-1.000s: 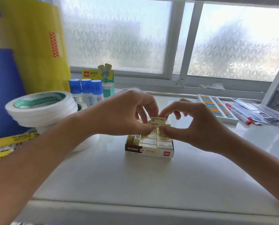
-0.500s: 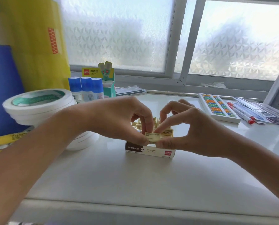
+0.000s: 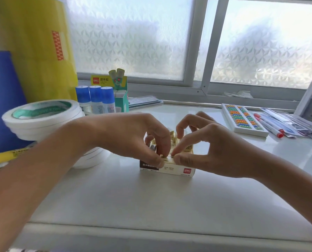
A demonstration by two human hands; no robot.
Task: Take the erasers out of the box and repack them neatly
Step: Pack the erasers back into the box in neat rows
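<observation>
A small cream and brown eraser box (image 3: 177,169) sits on the white table, open on top. Cream erasers (image 3: 188,147) stand packed inside it, mostly hidden by my fingers. My left hand (image 3: 133,137) and my right hand (image 3: 211,148) meet over the box's near edge. Thumb and forefinger of both hands pinch one cream eraser (image 3: 167,158), which sits low in the front row at the box's near wall.
White tape rolls (image 3: 42,120) are stacked at the left, touching my left forearm. Blue-capped glue bottles (image 3: 95,99) and a glue-stick box (image 3: 119,91) stand behind. A bead abacus (image 3: 242,118) and red-capped pens (image 3: 271,126) lie at the right. The table's front edge (image 3: 151,231) runs below.
Both hands have lowered the pinched eraser from above the box down into the front row at the near wall.
</observation>
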